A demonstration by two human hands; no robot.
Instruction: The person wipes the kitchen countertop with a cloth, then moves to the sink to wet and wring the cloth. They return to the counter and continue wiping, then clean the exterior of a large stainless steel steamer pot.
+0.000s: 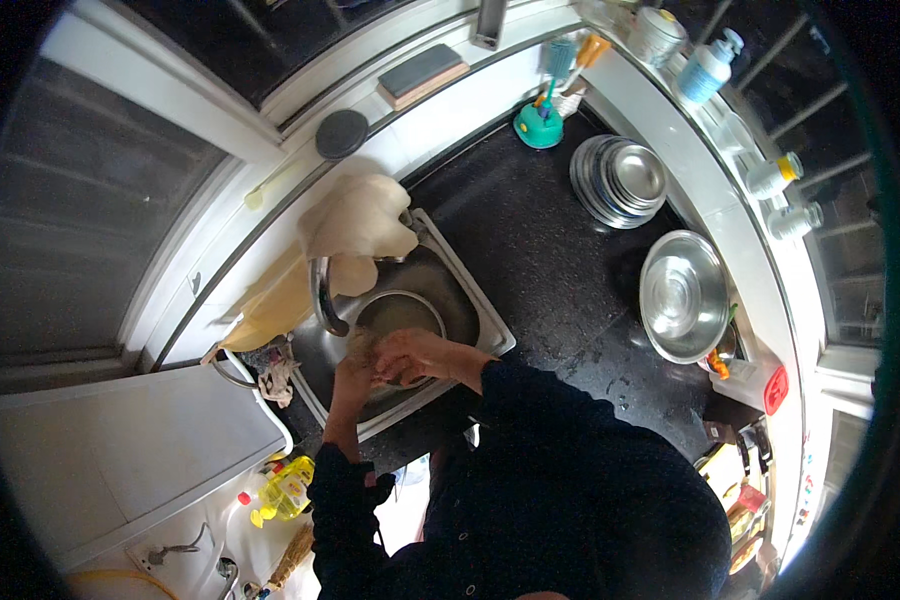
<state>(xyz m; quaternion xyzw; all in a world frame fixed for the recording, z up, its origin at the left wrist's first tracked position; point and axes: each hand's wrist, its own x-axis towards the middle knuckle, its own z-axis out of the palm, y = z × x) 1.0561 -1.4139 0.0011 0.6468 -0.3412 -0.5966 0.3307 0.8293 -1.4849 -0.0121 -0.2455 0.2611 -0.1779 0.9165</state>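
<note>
My left hand (354,377) and my right hand (414,354) are close together above a stainless steel sink (461,319). Their fingers are bent towards each other and overlap. Something pale and blurred shows by the fingertips; whether it is water or an object in their grasp I cannot tell. Under them a round metal basin (441,316) with liquid in it sits in the sink, its near side partly covered by my hands. The curved chrome faucet (319,292) reaches over the sink, its tip just beyond my left fingers. A beige cloth (356,217) hangs behind the faucet.
Right of the sink runs a black stone countertop (529,247). On it are stacked metal bowls (637,174), a large steel bowl (682,296) and a green brush holder (538,126). Rags (276,382) hang left. A yellow detergent bottle (286,489) is at lower left; a pump bottle (709,69) tops the ledge.
</note>
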